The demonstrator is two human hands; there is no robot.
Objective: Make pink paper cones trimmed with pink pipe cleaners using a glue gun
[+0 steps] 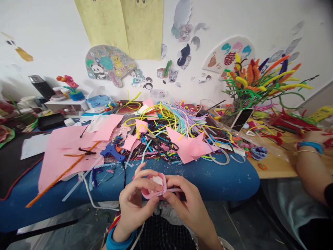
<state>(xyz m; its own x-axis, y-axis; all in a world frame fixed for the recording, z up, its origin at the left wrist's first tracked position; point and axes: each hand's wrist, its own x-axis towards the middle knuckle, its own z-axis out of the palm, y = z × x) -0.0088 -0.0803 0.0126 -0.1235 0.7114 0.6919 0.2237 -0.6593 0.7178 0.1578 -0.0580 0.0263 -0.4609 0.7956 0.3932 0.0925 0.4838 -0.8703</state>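
Note:
Just past the blue table edge, my left hand [136, 199] grips a small pink cup-like craft piece [164, 181], with fingers inside it and the thumb on its near wall. A fuzzy pink edging runs along its rim, and something pale lies within. My right hand [189, 201] pinches the piece's right side, where a pale pink strip [174, 190] sticks out between its fingers. The underside of the piece is hidden. Beyond my hands are a blue glue gun [113, 151], dark-handled scissors [169, 143] and cut pink sheets [186, 147].
A heap of pastel pipe cleaners [182, 118] covers the table's middle. An orange stick [54, 182] overhangs the front edge at left. To the right stand a phone [241, 119] and a bunch of fuzzy stems [260, 78]. Another person's arm [310, 166] rests at far right.

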